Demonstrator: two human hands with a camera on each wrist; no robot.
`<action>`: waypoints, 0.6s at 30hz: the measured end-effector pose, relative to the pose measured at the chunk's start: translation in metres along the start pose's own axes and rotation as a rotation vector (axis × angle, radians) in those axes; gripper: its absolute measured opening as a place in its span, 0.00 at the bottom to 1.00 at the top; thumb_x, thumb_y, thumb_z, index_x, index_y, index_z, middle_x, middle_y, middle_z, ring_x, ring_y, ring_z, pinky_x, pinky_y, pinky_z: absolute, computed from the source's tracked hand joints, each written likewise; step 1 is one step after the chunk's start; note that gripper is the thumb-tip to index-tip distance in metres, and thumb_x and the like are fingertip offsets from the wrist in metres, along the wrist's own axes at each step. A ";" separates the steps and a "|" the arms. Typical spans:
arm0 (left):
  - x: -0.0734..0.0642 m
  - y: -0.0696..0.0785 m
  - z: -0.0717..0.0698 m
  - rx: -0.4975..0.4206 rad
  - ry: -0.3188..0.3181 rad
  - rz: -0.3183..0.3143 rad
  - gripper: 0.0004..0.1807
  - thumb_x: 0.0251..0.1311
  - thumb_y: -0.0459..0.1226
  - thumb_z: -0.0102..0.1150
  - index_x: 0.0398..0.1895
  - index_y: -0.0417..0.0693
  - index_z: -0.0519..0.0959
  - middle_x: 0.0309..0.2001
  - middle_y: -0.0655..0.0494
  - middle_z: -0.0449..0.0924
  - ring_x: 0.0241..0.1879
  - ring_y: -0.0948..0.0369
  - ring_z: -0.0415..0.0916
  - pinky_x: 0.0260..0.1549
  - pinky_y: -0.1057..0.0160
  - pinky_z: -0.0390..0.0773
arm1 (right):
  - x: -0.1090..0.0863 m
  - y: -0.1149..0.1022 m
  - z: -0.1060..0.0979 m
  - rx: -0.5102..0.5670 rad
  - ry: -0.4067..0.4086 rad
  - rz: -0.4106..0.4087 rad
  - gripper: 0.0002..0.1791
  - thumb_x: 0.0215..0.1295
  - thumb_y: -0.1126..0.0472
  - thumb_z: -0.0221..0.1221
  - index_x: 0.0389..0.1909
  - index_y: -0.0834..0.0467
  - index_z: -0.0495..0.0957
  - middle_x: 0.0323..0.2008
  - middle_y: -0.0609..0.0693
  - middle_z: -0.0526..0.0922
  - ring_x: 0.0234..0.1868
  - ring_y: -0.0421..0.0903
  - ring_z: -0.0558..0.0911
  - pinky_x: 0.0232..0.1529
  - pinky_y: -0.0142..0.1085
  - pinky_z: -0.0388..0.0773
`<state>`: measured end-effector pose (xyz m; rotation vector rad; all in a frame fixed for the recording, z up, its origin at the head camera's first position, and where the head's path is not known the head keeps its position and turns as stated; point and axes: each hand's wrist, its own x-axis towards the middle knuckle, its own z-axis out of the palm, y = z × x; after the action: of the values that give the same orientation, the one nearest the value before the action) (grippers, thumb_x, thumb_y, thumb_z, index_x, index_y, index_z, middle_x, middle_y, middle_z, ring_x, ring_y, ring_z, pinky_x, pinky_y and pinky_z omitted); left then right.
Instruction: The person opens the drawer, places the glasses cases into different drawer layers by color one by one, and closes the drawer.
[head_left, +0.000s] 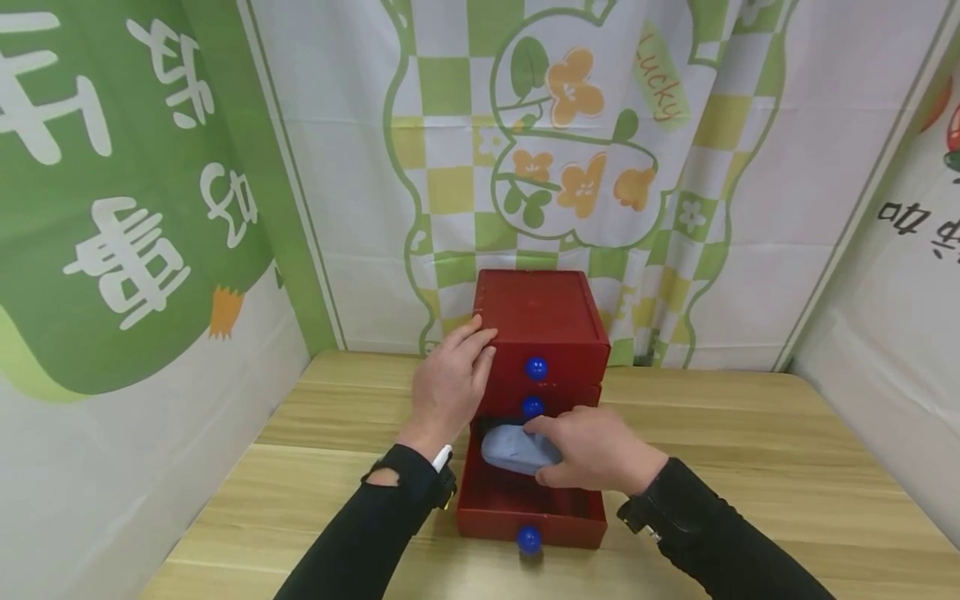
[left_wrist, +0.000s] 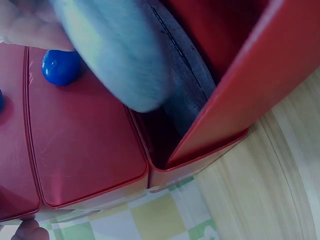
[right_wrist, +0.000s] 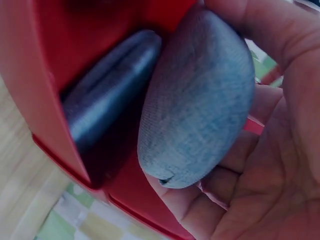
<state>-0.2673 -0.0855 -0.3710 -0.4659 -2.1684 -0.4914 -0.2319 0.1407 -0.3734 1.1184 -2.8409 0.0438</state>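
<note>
In the head view my right hand [head_left: 596, 450] grips the right end of a pale blue, cloth-textured oblong case [head_left: 513, 448], over the pulled-out bottom drawer [head_left: 487, 525] of a small red chest [head_left: 532, 308]. Thumb and fingers bend round the case [right_wrist: 197, 105] in the right wrist view, and a small dark notch shows at its lower end. Behind it in the drawer lies a darker blue-grey oblong thing [right_wrist: 112, 87] with a long dark seam. My left hand [head_left: 450, 379] rests against the chest's left side, fingers extended up to the top edge.
Two more drawers sit closed above, with blue ball knobs [head_left: 536, 368]; another knob [head_left: 528, 540] is on the pulled-out drawer front. The chest stands on a wooden table [head_left: 720, 483], a patterned curtain [head_left: 442, 167] behind it.
</note>
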 end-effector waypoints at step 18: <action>-0.001 0.001 0.000 -0.011 0.016 -0.005 0.16 0.73 0.42 0.63 0.60 0.50 0.86 0.64 0.50 0.83 0.54 0.53 0.87 0.44 0.54 0.88 | 0.010 0.004 0.039 -0.057 0.034 -0.039 0.32 0.56 0.43 0.75 0.60 0.51 0.83 0.40 0.50 0.90 0.40 0.51 0.85 0.39 0.43 0.83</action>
<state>-0.2661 -0.0855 -0.3716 -0.4616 -2.1526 -0.5083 -0.2448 0.1343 -0.4114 1.1497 -2.7710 -0.0208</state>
